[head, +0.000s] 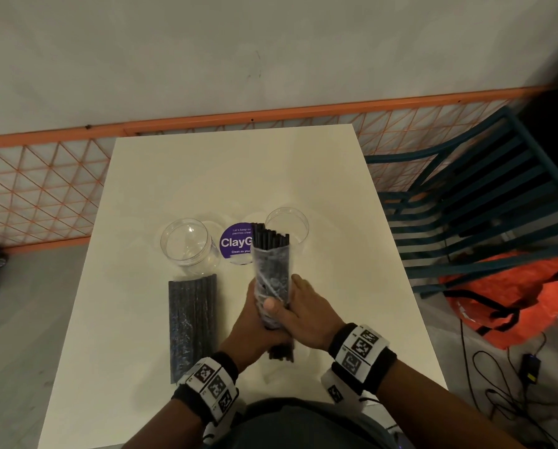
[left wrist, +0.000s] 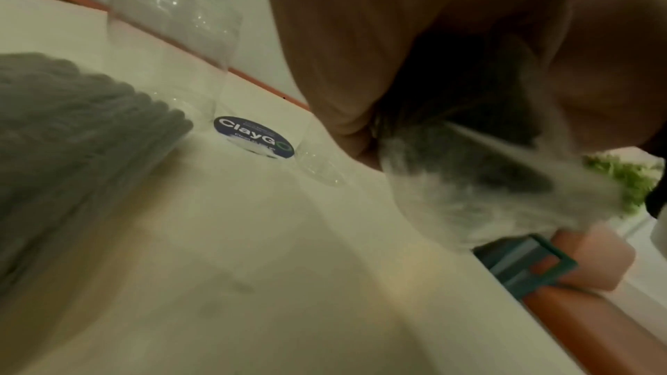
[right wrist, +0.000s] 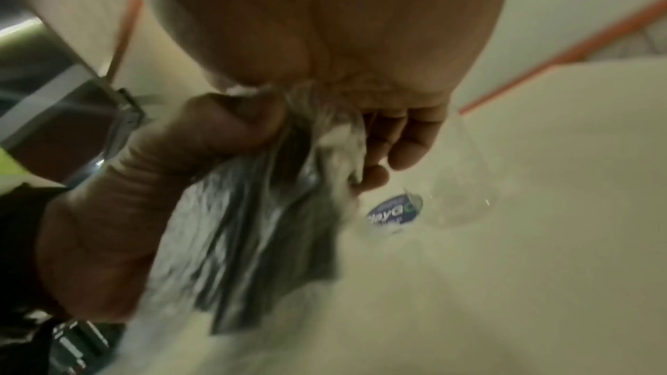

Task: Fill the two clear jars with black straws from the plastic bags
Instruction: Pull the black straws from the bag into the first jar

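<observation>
I see the white table (head: pixel 161 176) first, with everything sitting on it. A second bag of straws (head: pixel 191 325) lies flat on the left side, its long way running from me toward the far edge. Just past its far end stands the left jar (head: pixel 188 243), open and with no straws in it. The right jar (head: pixel 289 223) stands well to the right of that one, and a purple sticker (head: pixel 235 243) sits between them. I hold the open bag of straws (head: pixel 273 280) in the middle, lifted and pointing away from me — the bare straw tips stick out of its far end. My right hand (head: pixel 298 314) wraps around the bag, thumb on top. My left hand (head: pixel 255 322) grips the near end from the other side, fingers curled into the plastic. The tips point closest to the right jar, so I think my right hand is better placed to tip them in.
</observation>
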The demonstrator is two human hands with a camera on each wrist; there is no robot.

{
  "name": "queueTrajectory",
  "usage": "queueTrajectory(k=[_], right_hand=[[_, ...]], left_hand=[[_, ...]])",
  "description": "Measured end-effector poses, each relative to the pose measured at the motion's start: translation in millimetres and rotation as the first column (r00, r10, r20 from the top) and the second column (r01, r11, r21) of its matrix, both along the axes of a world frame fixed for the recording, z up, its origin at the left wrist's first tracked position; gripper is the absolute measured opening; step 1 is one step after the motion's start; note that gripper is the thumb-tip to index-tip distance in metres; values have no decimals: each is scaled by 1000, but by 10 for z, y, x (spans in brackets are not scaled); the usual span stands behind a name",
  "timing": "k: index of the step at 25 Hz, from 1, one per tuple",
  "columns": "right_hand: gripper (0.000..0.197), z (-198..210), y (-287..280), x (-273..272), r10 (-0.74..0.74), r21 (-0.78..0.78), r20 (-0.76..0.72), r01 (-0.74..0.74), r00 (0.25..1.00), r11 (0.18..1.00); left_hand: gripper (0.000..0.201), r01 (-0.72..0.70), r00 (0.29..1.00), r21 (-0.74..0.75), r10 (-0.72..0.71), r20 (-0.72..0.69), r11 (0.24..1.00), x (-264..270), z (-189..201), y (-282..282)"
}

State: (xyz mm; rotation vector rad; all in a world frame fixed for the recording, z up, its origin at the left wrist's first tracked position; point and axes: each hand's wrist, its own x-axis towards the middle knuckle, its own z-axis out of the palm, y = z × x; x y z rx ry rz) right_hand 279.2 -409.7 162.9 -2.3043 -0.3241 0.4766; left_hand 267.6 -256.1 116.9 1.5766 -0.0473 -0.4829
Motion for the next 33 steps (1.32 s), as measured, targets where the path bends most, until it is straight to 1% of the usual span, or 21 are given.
queueTrajectory(k=[1, 3, 4, 5, 6, 8, 10, 12, 15, 17, 19, 21, 23, 24, 25, 27, 28, 29, 30, 31, 33], right_hand=[[86, 52, -17, 9, 92, -164, 98, -75, 991, 984], [89, 217, -88, 64, 102, -241, 123, -70, 987, 968], [79, 290, -141, 93, 78, -251, 162, -36, 984, 967], [62, 336, -210, 126, 53, -268, 282, 26, 958, 963], [47, 371, -278, 153, 64, -294, 437, 75, 897, 953], [54, 418, -356, 218, 261, -414, 684, 67, 681, 908], [60, 489, -307, 287, 546, -589, 696, -64, 467, 806], [51, 513, -194, 406, 717, -699, 636, -180, 285, 692], [40, 551, -130, 635, 740, -677, 656, -320, 147, 663], [36, 570, -142, 785, 704, -629, 702, -370, 108, 684], [30, 600, -115, 863, 678, -585, 717, -390, 162, 711], [26, 682, -84, 902, 587, -463, 719, -373, 372, 804], [28, 770, -51, 984, 309, -232, 719, -204, 622, 951], [28, 816, -52, 1043, 108, -83, 691, -69, 714, 994], [25, 870, -58, 1115, -94, 45, 640, 85, 762, 995], [18, 886, -107, 1298, -459, 295, 420, 360, 783, 885], [21, 881, -121, 1367, -604, 467, 224, 459, 765, 755], [26, 866, -117, 1424, -684, 622, 27, 524, 729, 583], [31, 843, -117, 1452, -715, 707, -107, 558, 691, 434], [33, 793, -107, 1487, -728, 735, -181, 583, 661, 346], [34, 628, -79, 1537, -728, 718, -233, 619, 645, 319]], left_hand=[[82, -36, 999, -6, 35, -9, 999, 33, 24, 29], [67, -50, 999, -40, 50, -8, 998, 111, 103, 128], [64, -45, 998, -70, 42, -43, 997, 154, 146, 185], [65, -31, 996, -105, 23, -84, 994, 196, 187, 235], [70, -23, 992, -134, 7, -124, 991, 223, 233, 286], [69, 20, 985, -159, -46, -167, 987, 266, 386, 322], [51, 119, 977, -154, -143, -158, 981, 278, 558, 274], [44, 228, 960, -119, -243, -139, 966, 274, 748, 195], [37, 297, 928, -130, -318, -192, 946, 301, 984, 131], [34, 312, 925, -122, -330, -188, 942, 352, 1071, 146], [42, 258, 932, -136, -284, -227, 957, 396, 1197, 170], [61, 134, 902, -298, -241, -359, 945, 468, 1367, 182], [88, 24, 877, -473, -246, -413, 881, 604, 1532, 244], [93, -6, 893, -481, -212, -397, 877, 692, 1589, 273], [92, -14, 926, -416, -145, -348, 909, 766, 1621, 295], [72, -48, 982, -138, 22, -189, 989, 855, 1626, 290], [57, -67, 991, 2, 67, -113, 998, 855, 1604, 283], [42, -69, 995, 112, 76, -59, 991, 831, 1543, 277], [29, -58, 997, 181, 66, -37, 982, 772, 1455, 283], [21, -41, 998, 221, 51, -41, 974, 693, 1343, 303], [17, 0, 994, 274, 31, -108, 962, 478, 1097, 382]])
